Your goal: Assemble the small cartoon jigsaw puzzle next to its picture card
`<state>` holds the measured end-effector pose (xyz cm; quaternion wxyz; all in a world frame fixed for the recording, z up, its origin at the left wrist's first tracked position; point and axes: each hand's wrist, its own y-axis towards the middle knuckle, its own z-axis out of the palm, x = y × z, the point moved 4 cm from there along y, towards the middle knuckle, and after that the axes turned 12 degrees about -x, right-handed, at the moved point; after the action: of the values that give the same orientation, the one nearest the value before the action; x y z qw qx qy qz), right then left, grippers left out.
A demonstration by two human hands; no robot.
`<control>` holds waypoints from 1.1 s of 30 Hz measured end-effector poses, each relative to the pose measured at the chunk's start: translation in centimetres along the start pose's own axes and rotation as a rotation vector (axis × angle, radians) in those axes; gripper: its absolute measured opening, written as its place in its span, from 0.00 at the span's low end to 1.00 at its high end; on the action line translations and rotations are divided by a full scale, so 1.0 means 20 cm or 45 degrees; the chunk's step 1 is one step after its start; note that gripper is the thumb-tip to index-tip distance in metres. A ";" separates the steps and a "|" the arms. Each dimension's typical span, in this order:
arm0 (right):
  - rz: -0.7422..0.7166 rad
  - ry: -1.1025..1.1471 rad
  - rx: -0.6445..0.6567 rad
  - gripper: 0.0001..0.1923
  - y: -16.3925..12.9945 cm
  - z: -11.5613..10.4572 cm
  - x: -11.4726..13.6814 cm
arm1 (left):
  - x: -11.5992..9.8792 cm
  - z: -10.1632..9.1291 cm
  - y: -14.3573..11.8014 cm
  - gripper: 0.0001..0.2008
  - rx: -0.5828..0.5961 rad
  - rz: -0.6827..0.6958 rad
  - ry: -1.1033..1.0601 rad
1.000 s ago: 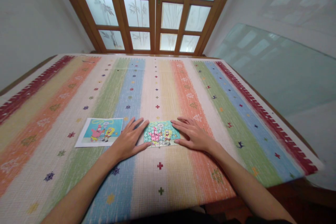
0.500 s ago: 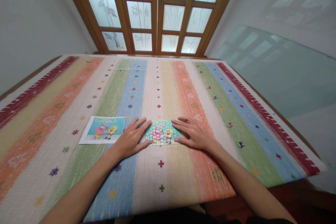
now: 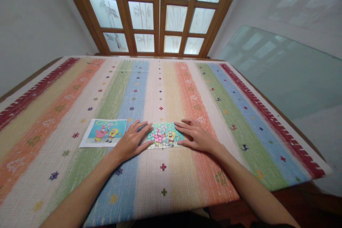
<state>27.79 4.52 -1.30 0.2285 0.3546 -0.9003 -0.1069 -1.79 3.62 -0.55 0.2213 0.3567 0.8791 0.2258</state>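
A small cartoon jigsaw puzzle (image 3: pixel 165 135), fully pieced together, lies flat on the striped tablecloth (image 3: pixel 171 89) near the front edge. My left hand (image 3: pixel 130 141) rests flat with its fingers spread, its fingertips against the puzzle's left edge. My right hand (image 3: pixel 196 136) lies flat the same way, fingertips touching the right edge. Neither hand grips anything. To the left of my left hand lies a printed picture (image 3: pixel 104 132) showing the same cartoon scene.
The table fills most of the view, covered by a cloth with red, orange, green and blue stripes. A wooden frosted-glass door (image 3: pixel 160 10) stands beyond the far edge. A glass pane (image 3: pixel 280 74) leans against the wall at the right.
Both hands stay flat at the puzzle's two sides. The view shifted slightly; the hands and puzzle show no real movement.
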 end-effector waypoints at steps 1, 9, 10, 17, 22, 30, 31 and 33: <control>0.007 -0.004 0.007 0.32 0.00 0.00 0.00 | 0.00 0.00 0.00 0.30 -0.002 0.000 0.001; -0.019 0.002 -0.007 0.31 -0.01 -0.01 -0.01 | 0.01 -0.02 -0.01 0.25 -0.025 0.042 -0.019; -0.028 0.009 -0.021 0.30 -0.01 -0.01 -0.01 | 0.01 -0.03 -0.01 0.24 -0.026 0.044 -0.024; -0.063 -0.017 -0.093 0.23 -0.02 -0.04 -0.03 | 0.02 -0.04 -0.01 0.22 -0.031 0.090 -0.085; -0.069 -0.016 -0.106 0.23 -0.02 -0.03 -0.02 | 0.04 -0.03 -0.02 0.21 -0.061 0.059 -0.050; -0.101 -0.021 -0.147 0.23 -0.01 -0.03 -0.01 | 0.04 -0.01 -0.03 0.23 -0.118 0.094 0.029; -0.100 -0.027 -0.143 0.23 -0.01 -0.03 -0.01 | 0.03 -0.01 -0.03 0.23 -0.119 0.100 0.034; -0.105 -0.030 -0.136 0.22 -0.01 -0.03 -0.01 | 0.03 -0.01 -0.03 0.22 -0.122 0.111 0.041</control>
<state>28.24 4.45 -0.90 0.2318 0.3777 -0.8805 -0.1682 -2.55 3.64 -0.79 0.2139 0.3799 0.8543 0.2829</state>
